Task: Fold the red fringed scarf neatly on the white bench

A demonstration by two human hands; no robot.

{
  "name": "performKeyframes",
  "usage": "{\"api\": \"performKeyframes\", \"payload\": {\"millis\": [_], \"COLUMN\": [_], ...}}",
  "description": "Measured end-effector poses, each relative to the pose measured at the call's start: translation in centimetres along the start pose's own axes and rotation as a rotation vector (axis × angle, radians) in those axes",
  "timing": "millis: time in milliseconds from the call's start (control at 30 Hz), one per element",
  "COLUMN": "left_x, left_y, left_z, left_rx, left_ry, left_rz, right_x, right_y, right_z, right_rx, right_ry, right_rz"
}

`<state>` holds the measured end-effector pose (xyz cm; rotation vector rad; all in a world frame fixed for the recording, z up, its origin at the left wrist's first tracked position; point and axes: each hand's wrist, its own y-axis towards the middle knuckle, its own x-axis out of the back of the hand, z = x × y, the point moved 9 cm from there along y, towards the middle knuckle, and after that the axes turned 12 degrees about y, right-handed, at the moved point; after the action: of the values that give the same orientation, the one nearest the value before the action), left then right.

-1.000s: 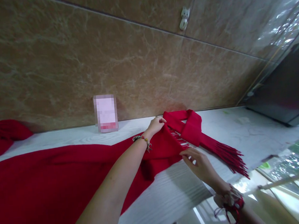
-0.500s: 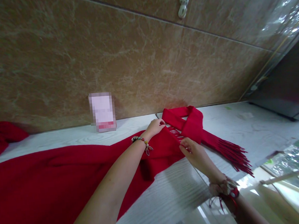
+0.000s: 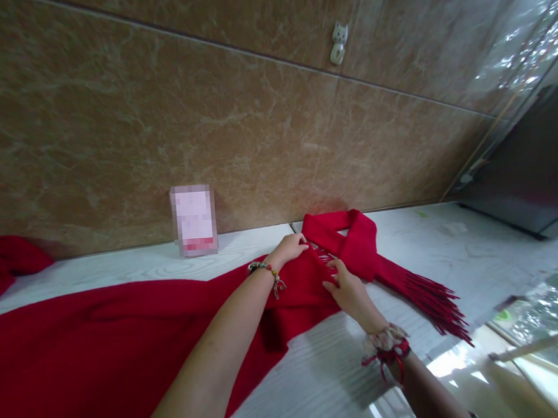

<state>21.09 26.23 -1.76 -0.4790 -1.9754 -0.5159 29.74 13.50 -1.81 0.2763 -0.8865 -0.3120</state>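
A wide red scarf [image 3: 140,346] lies spread over the white wood-grain surface, its narrower fringed end to the right. My left hand [image 3: 289,249] pinches the far corner of that end between thumb and fingers. At the near side of the same end, my right hand [image 3: 354,293] has thumb and forefinger curled round the edge, a little red cloth showing between them. Short fringe strands show between the two hands. Just beyond lies a second, looped red scarf [image 3: 364,244], its long fringe pointing right and toward me.
A pale pink box [image 3: 194,218], blurred out, leans on the brown marbled wall [image 3: 236,142]. Bunched red fabric [image 3: 10,266] lies far left on the white surface [image 3: 314,372]. A dark appliance-like block [image 3: 528,160] stands at the right. A white cat-shaped hook [image 3: 339,42] is on the wall.
My right hand has shifted left along the scarf's end, and the edge there now looks turned slightly inward. My left hand stays at the far corner. The view has tilted up a little.
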Motion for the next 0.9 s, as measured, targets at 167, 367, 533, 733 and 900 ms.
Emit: {"api": "performKeyframes", "payload": {"millis": [167,367,533,733,900], "left_x": [-0.8,0.5,0.3,-0.7,-1.3], "left_y": [-0.7,-2.4,-3.9,-5.6,-5.7], "left_z": [-0.2,-1.6,-3.5,-2.3,-1.5], "left_rx": [-0.046,-0.138,-0.352,-0.426,-0.361], "left_ry": [0.051,0.187,0.349,0.454,0.506], "left_rz": [-0.032,-0.161,-0.12,0.063,0.143], "right_x": [-0.6,-1.0,-1.5,-2.3,-2.9], "right_y": [0.2,1.3,1.8,0.8,0.1], "right_z": [0.9,1.5,0.2,-0.6,0.0], "right_rx": [0.031,0.06,-0.068,-0.046,0.033], "right_ry": [-0.138,-0.131,-0.088,-0.138,-0.195], "right_rz": [0.101,0.127,0.18,0.237,0.292]}}
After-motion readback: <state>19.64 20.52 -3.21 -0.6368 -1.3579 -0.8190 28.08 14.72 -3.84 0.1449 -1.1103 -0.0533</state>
